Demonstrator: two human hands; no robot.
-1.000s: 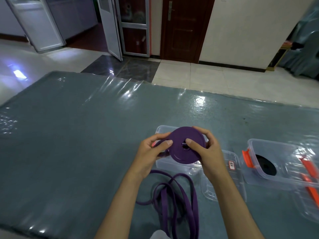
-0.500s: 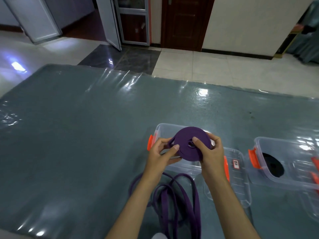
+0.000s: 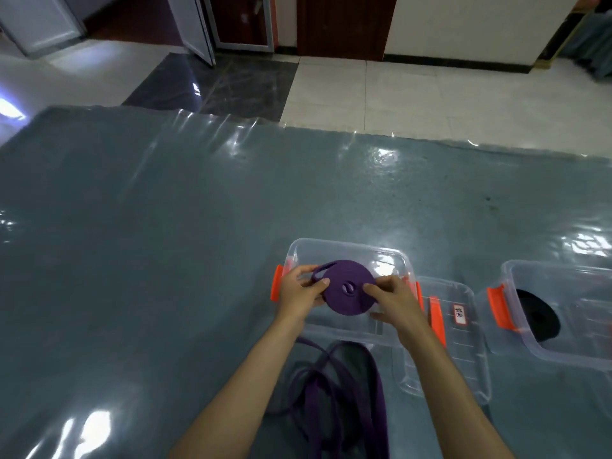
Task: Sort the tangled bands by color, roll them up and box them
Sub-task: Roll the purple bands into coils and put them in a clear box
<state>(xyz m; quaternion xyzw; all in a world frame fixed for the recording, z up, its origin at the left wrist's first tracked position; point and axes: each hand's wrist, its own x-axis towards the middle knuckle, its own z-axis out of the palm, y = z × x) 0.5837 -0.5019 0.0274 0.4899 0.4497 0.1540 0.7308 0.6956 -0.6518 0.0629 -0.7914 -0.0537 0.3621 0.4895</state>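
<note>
L hand (image 3: 299, 289) & R hand (image 3: 395, 301) both grasp rolled purple band (image 3: 347, 293) by its edges, above open clear box (image 3: 351, 253) w/ orange latches.

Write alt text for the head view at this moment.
Both hands, left hand and right hand, hold a rolled purple band over an open clear box. Loose purple band lies nearer on the table; a second box holds a black roll.

small label (image 3: 459, 314) on clear lid, txt illegible
</note>
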